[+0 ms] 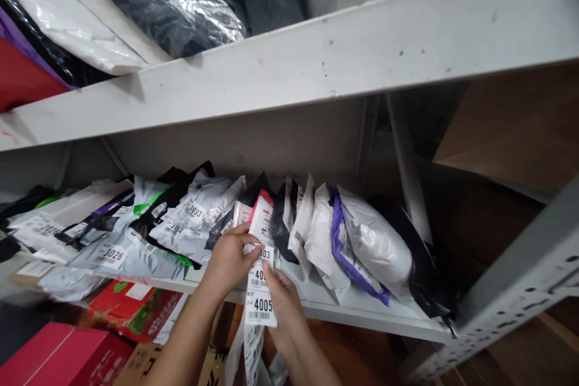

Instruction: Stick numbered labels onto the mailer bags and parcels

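A long strip of white number labels (261,309), with 4005 readable on it, hangs down in front of the shelf edge. My left hand (231,256) pinches at the top of the strip, beside a label ending in 03. Just below and to the right, my right hand (283,298) has its fingers closed on the strip's right edge. Directly behind the hands stands a pink and white package (262,217). Grey bags labelled 3033 (195,210) and 3026 (113,255) lie to the left. White bags (380,232) and a purple one (341,247) lean to the right.
A white shelf beam (289,72) crosses above the hands, with plastic-wrapped parcels over it. A perforated upright (511,283) stands at right. Below left are a red box (58,356) and a red and green carton (131,307).
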Motion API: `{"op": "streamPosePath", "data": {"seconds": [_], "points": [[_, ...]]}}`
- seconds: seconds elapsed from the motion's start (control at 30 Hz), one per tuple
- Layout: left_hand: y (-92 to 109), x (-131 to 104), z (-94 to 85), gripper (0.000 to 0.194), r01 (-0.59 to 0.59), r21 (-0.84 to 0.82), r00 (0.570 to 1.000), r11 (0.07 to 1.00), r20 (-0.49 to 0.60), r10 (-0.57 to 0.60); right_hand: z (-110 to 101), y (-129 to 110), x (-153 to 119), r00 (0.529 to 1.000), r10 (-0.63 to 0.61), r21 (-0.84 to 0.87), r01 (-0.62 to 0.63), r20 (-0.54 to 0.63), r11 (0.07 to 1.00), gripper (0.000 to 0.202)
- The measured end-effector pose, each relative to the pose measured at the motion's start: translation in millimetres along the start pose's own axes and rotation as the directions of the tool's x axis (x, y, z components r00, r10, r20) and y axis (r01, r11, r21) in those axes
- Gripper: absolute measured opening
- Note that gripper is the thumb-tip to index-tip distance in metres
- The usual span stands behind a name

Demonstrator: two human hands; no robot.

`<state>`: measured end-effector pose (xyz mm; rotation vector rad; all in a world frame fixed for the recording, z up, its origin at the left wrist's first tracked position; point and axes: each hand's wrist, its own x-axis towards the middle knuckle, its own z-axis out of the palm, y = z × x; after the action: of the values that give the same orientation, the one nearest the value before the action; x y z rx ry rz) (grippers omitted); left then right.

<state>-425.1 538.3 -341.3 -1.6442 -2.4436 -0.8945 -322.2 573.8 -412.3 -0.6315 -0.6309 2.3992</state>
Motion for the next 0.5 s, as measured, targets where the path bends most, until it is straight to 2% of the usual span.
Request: {"op": "streamPosePath", "data": {"seconds": [0.1,0.23,0.3,0.4,0.5], "points": [[-0.9,0.6,4.7,0.015,0.044,-0.034,0.997,0.998,-0.063,-0.046,-1.4,-0.9,-3.2,0.996,-0.033,-0.009,0.034,0.083,0.999,0.051],[2.6,0.0,8.8,0.016,0.048,-0.029,0.995,0.998,-0.087,-0.050,-5.2,-0.7,-5.1,0.999,0.029,0.002,-0.029,-0.027,1.000,0.055],[5.1,-0.5,9.7,0.019,0.035,-0.023,0.996,0.999,-0.077,-0.037,-6.4,-0.8,-8.1,0.999,0.024,0.010,-0.024,0.023,1.000,0.052],[5.5,-0.2,12.2,0.020,0.035,-0.012,0.991,0.999,-0.131,-0.036,-9.9,-4.9,-12.9,0.986,0.013,-0.053,-0.004,0.164,0.999,0.045],[4.5,4.0,16.2,0.032,0.024,0.013,0.984,1.000,-0.175,-0.022,-17.4,-15.1,-13.6,0.985,0.012,-0.169,0.018,0.173,0.985,0.039]]}}
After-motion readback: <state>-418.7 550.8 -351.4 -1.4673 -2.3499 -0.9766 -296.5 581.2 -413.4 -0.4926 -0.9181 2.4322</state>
